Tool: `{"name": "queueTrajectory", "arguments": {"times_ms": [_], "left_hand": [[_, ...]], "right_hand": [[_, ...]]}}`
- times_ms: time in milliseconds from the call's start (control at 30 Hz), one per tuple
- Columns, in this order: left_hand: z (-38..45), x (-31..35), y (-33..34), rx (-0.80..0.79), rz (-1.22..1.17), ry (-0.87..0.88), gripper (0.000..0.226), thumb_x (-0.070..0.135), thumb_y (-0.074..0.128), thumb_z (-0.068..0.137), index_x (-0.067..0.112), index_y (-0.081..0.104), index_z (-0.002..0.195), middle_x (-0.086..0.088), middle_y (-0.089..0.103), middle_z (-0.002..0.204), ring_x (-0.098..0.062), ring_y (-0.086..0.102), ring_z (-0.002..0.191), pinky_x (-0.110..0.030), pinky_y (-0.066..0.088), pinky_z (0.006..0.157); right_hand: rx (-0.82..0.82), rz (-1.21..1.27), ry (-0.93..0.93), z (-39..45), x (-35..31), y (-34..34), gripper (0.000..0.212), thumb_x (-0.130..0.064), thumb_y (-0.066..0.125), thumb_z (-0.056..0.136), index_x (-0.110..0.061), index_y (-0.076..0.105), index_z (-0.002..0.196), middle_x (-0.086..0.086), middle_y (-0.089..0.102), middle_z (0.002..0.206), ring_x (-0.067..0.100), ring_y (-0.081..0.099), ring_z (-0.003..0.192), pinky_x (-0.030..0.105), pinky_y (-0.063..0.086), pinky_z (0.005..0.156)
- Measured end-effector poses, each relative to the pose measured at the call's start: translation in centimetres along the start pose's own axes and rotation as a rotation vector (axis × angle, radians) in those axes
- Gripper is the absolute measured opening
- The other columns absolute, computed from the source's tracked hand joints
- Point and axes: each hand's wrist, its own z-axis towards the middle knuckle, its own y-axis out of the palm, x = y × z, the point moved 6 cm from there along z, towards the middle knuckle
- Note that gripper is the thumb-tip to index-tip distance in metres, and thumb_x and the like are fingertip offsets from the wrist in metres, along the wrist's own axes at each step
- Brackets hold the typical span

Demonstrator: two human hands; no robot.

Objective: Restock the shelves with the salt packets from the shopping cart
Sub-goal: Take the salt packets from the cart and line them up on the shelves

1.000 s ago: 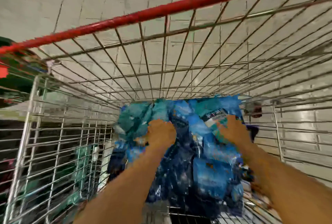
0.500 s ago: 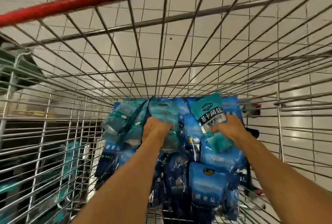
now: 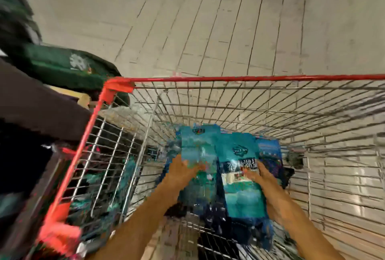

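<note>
Down inside the red-rimmed wire shopping cart (image 3: 208,101), left hand (image 3: 181,171) and right hand (image 3: 263,178) are gripping soft, slippery teal plastic salt packets (image 3: 237,176) at their sides; they're probably heavy.

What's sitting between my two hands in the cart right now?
In the head view, teal salt packets fill the gap between your left hand and right hand, inside the cart.

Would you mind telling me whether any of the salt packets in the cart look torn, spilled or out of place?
Nothing stands out. The left hand and right hand each hold a teal packet above the pile in the cart. No spill or tear shows, though the picture is too blurred to rule out small damage.
</note>
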Motion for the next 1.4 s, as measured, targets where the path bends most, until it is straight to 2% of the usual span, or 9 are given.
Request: {"name": "queueTrajectory", "arguments": {"times_ms": [100, 233, 333, 400, 500, 667, 867, 1133, 1400], "left_hand": [[-8.3, 2.0, -6.8, 0.149, -0.099, 0.121, 0.023, -0.006, 0.078, 0.076, 0.004, 0.067, 0.094, 0.004, 0.066, 0.083, 0.009, 0.063, 0.063, -0.014, 0.049, 0.065], [-20.4, 1.3, -16.1, 0.439, -0.282, 0.227, 0.012, 0.017, 0.071, 0.088, 0.011, 0.072, 0.098, 0.011, 0.068, 0.081, -0.011, 0.06, 0.073, -0.008, 0.048, 0.066], [-29.1, -0.9, -21.7, 0.548, -0.522, 0.288, 0.014, 0.042, 0.069, 0.085, 0.031, 0.077, 0.089, 0.017, 0.075, 0.073, -0.01, 0.072, 0.073, -0.034, 0.061, 0.071], [-35.0, -2.1, -25.4, 0.576, -0.585, 0.4, 0.024, 0.057, 0.072, 0.072, 0.042, 0.075, 0.091, 0.009, 0.078, 0.087, -0.019, 0.075, 0.087, -0.045, 0.06, 0.079], [-42.9, -3.6, -30.4, 0.664, -0.55, 0.56, 0.054, 0.066, 0.075, 0.065, 0.034, 0.072, 0.108, 0.001, 0.076, 0.107, -0.023, 0.072, 0.1, -0.052, 0.055, 0.09], [-54.9, -6.2, -35.9, 0.946, -0.512, 0.77, 0.013, 0.045, 0.072, 0.082, 0.041, 0.074, 0.094, 0.016, 0.076, 0.095, -0.003, 0.073, 0.086, -0.016, 0.056, 0.064], [-64.0, -8.4, -38.7, 1.072, -0.682, 0.894, 0.027, 0.042, 0.068, 0.074, 0.025, 0.076, 0.095, -0.003, 0.078, 0.097, -0.024, 0.075, 0.086, -0.039, 0.061, 0.068], [-70.6, -8.0, -42.7, 1.244, -0.727, 1.005, 0.021, 0.034, 0.067, 0.08, 0.02, 0.077, 0.092, -0.004, 0.078, 0.096, -0.022, 0.075, 0.084, -0.037, 0.062, 0.068], [-74.0, -2.3, -47.9, 1.415, -0.707, 1.089, 0.014, 0.024, 0.064, 0.093, 0.013, 0.073, 0.092, 0.002, 0.078, 0.09, -0.012, 0.074, 0.079, -0.025, 0.057, 0.059]], "right_hand": [[-0.107, 0.092, -0.089, -6.6, -3.3, 5.3, 0.101, -0.035, 0.087, 0.057, -0.039, 0.04, 0.146, -0.017, 0.062, 0.134, 0.013, 0.063, 0.119, 0.043, 0.055, 0.094], [-0.283, 0.052, -0.247, -16.1, -7.2, 13.9, 0.1, -0.037, 0.095, 0.05, -0.032, 0.051, 0.14, -0.009, 0.062, 0.135, 0.022, 0.063, 0.12, 0.052, 0.047, 0.105], [-0.431, 0.014, -0.348, -22.8, -9.0, 20.7, 0.07, -0.025, 0.088, 0.058, -0.02, 0.065, 0.123, 0.005, 0.073, 0.117, 0.025, 0.073, 0.098, 0.043, 0.06, 0.08], [-0.556, -0.012, -0.416, -27.8, -9.6, 25.6, 0.061, -0.027, 0.093, 0.054, -0.019, 0.071, 0.111, 0.014, 0.073, 0.113, 0.031, 0.073, 0.094, 0.05, 0.059, 0.083], [-0.705, -0.026, -0.525, -34.9, -10.1, 31.8, 0.055, -0.03, 0.093, 0.058, -0.02, 0.072, 0.108, 0.014, 0.074, 0.112, 0.032, 0.073, 0.094, 0.044, 0.061, 0.074], [-0.89, -0.051, -0.705, -45.2, -9.4, 40.0, 0.041, -0.023, 0.078, 0.069, -0.018, 0.071, 0.109, 0.013, 0.074, 0.113, 0.029, 0.073, 0.094, 0.043, 0.061, 0.079], [-1.145, -0.055, -0.798, -54.9, -9.2, 46.5, 0.034, -0.014, 0.079, 0.072, -0.015, 0.072, 0.105, 0.013, 0.075, 0.109, 0.023, 0.073, 0.09, 0.032, 0.059, 0.073], [-1.337, -0.044, -0.826, -63.7, -13.9, 54.3, 0.026, -0.018, 0.076, 0.071, -0.02, 0.075, 0.096, 0.008, 0.076, 0.102, 0.02, 0.073, 0.084, 0.034, 0.061, 0.072], [-1.449, -0.056, -0.987, -68.8, -25.6, 66.2, 0.031, -0.006, 0.068, 0.086, -0.01, 0.06, 0.116, 0.008, 0.073, 0.105, 0.021, 0.07, 0.086, 0.042, 0.06, 0.082]]}}
